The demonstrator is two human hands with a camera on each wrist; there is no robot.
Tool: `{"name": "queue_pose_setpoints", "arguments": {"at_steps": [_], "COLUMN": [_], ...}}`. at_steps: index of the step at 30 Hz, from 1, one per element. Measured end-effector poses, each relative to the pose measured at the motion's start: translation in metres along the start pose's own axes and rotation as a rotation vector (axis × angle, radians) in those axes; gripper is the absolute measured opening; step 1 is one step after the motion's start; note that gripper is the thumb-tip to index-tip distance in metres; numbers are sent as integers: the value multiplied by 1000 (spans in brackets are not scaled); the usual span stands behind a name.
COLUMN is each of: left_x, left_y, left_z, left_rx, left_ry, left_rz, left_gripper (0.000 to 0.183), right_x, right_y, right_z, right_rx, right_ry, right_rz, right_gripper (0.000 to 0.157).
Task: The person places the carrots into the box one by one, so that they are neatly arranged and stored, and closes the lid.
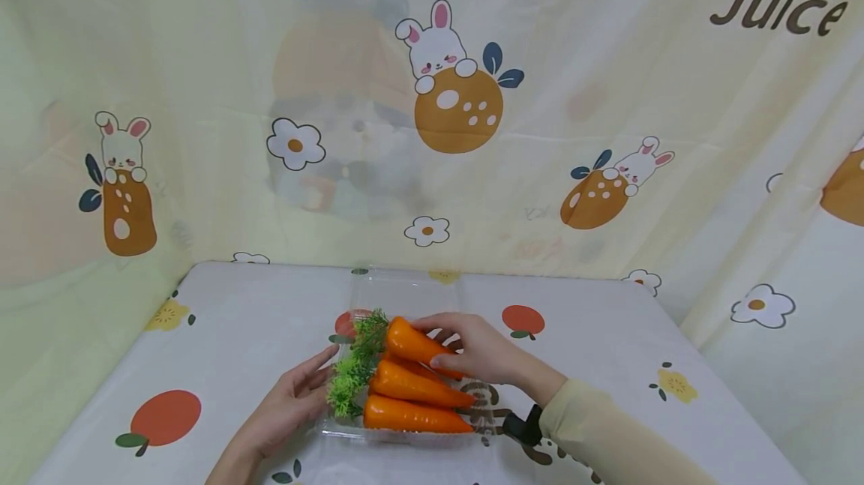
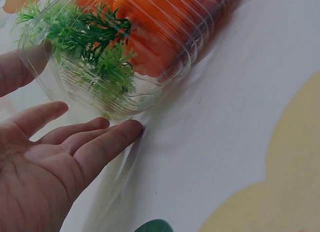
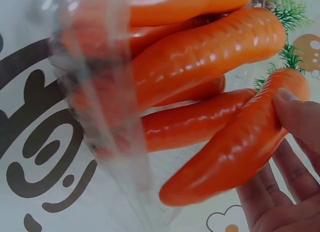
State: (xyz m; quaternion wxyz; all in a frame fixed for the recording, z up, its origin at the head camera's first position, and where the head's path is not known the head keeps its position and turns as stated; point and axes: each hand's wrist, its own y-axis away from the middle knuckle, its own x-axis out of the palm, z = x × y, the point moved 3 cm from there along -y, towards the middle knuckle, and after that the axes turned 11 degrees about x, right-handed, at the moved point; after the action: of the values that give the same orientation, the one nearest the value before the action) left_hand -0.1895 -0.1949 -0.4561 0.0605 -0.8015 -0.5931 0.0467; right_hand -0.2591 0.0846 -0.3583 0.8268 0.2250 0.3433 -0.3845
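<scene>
A clear plastic box stands on the cloth, its transparent lid folded back behind it. Inside lie several orange carrots with frilly green tops at the left end. My right hand pinches the rearmost carrot between thumb and fingers; in the right wrist view that carrot lies tilted over the others, partly above the box. At the box's left end is my left hand, fingers extended; in the left wrist view the fingers reach along the box's end wall.
The box is on a table with a white printed cloth. A patterned curtain hangs behind and at both sides. A black strap or device sits at my right wrist.
</scene>
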Motion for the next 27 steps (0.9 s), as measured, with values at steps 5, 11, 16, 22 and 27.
{"name": "queue_pose_setpoints", "arguments": {"at_steps": [5, 11, 16, 22, 27], "left_x": [-1, -2, -2, -2, -3], "left_y": [0, -1, -1, -1, -1], "left_z": [-1, -2, -2, -2, 0], "left_rx": [-2, -6, 0, 2, 0], "left_ry": [0, 1, -11, 3, 17], "left_rz": [-5, -9, -11, 1, 21], "left_gripper": [78, 77, 77, 76, 75], "right_x": [4, 9, 11, 13, 12], "right_y": [-6, -11, -12, -12, -12], "right_z": [-2, -4, -6, -7, -7], "right_rx": [21, 33, 36, 43, 67], "right_ry": [-21, -23, -17, -6, -3], "right_rz": [24, 46, 54, 58, 55], "right_gripper": [52, 52, 52, 51, 47]}}
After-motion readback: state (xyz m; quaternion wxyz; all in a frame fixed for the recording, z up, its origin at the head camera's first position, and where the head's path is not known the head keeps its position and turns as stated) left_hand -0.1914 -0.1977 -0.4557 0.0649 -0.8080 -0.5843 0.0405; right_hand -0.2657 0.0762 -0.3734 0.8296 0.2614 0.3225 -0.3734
